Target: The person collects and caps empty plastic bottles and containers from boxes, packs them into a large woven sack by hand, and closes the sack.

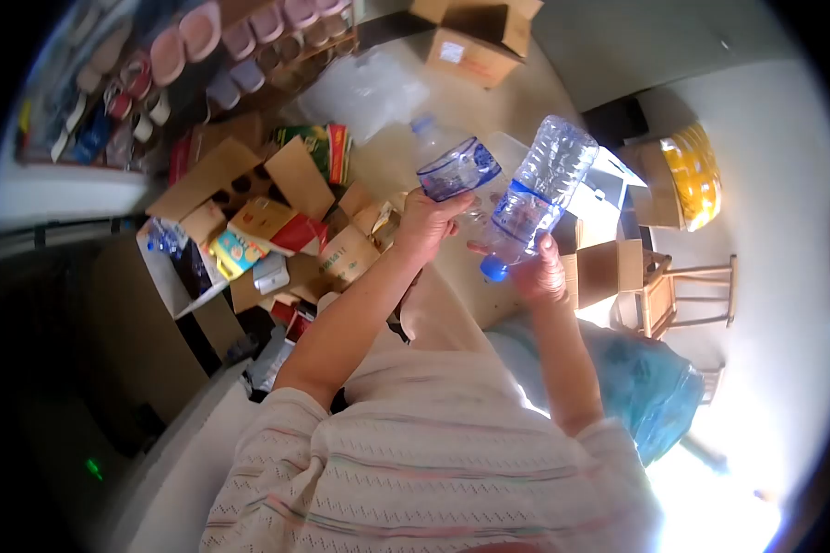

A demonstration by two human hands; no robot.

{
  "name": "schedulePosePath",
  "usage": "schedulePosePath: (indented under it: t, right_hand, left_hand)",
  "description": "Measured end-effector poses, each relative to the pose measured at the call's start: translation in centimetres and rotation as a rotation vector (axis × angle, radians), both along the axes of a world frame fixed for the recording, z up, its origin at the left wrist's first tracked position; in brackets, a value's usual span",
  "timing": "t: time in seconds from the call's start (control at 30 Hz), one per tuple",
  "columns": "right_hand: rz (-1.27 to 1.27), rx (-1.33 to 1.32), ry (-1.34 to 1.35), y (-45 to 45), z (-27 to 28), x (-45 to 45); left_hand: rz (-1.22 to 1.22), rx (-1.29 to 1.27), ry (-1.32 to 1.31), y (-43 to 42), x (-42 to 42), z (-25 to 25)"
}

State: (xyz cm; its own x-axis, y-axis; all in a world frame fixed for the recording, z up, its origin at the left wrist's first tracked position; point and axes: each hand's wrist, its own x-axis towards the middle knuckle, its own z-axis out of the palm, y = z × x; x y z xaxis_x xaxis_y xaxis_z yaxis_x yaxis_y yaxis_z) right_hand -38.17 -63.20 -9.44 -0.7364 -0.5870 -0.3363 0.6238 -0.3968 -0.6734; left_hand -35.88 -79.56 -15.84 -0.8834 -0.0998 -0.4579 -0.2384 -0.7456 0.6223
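My left hand (pixel 426 224) is wrapped round the lower part of a clear plastic bottle (pixel 458 168) with a blue-patterned label, tilted up and to the left. In my right hand (pixel 541 270) is a second clear bottle (pixel 555 158), larger looking, with a blue band; its blue cap (pixel 494 268) points down toward me. The two bottles are side by side in front of me, above the floor. Part of the left bottle's lower end is hidden behind my fingers.
An open carton (pixel 214 189) with boxes and packaging lies at the left, below a shoe rack (pixel 290 57). Another carton (pixel 478 57) stands at the top. A wooden chair (pixel 659 300), a yellow-wrapped bundle (pixel 692 177) and a teal plastic bag (pixel 650 382) are at the right.
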Motion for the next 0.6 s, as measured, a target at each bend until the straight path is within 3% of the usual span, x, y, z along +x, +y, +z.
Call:
schedulePosePath:
  t: [0.23,0.37,0.4,0.5,0.6]
  right_hand:
    - [-0.156,-0.023,-0.015,7.6,-1.4,-0.6]
    - [-0.222,0.029,0.047,7.6,-0.5,0.8]
    - [-0.257,0.047,0.04,7.9,-0.4,1.3]
    - [-0.279,0.112,0.085,8.8,0.4,2.4]
    - [-0.281,0.254,0.243,8.6,0.8,3.5]
  left_hand:
    - [-0.525,-0.398,0.22,-0.8,-4.9,6.0]
    - [-0.54,-0.49,0.246,1.4,-7.4,8.2]
    - [-0.551,-0.527,0.193,2.0,-8.2,6.6]
    - [-0.455,-0.414,0.255,5.4,-7.3,7.0]
    - [-0.515,-0.237,0.225,7.3,-6.6,5.8]
